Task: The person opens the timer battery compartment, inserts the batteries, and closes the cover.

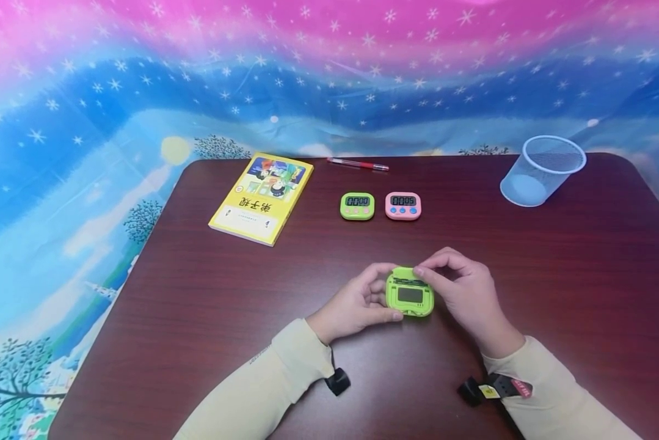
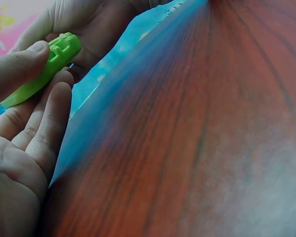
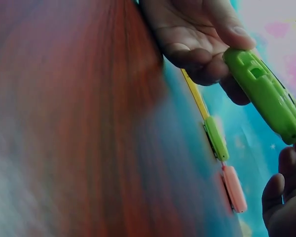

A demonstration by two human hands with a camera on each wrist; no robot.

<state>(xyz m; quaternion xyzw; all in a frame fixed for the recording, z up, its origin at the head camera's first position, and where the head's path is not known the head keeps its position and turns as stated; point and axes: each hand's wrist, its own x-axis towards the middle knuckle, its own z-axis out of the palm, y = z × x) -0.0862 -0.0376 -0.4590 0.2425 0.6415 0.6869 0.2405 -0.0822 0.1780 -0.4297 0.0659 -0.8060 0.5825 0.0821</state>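
Note:
A green digital timer (image 1: 410, 299) is held above the table, its back turned up toward the head camera. That back shows a dark rectangle in the middle and a dark strip near the top edge. My left hand (image 1: 356, 305) grips it from the left, thumb at the lower edge and fingers at the upper left. With thumb and forefinger, my right hand (image 1: 466, 293) pinches its upper right edge. In the right wrist view the timer (image 3: 266, 96) appears edge-on between both hands. The left wrist view shows the left thumb (image 2: 19, 69) pressed on it.
Farther back stand a second green timer (image 1: 357, 206) and a pink timer (image 1: 403, 206), displays up. A yellow book (image 1: 263, 198) lies at the back left, a red pen (image 1: 358, 164) along the far edge. At the back right a white mesh basket (image 1: 543, 171) stands on the table (image 1: 208, 324).

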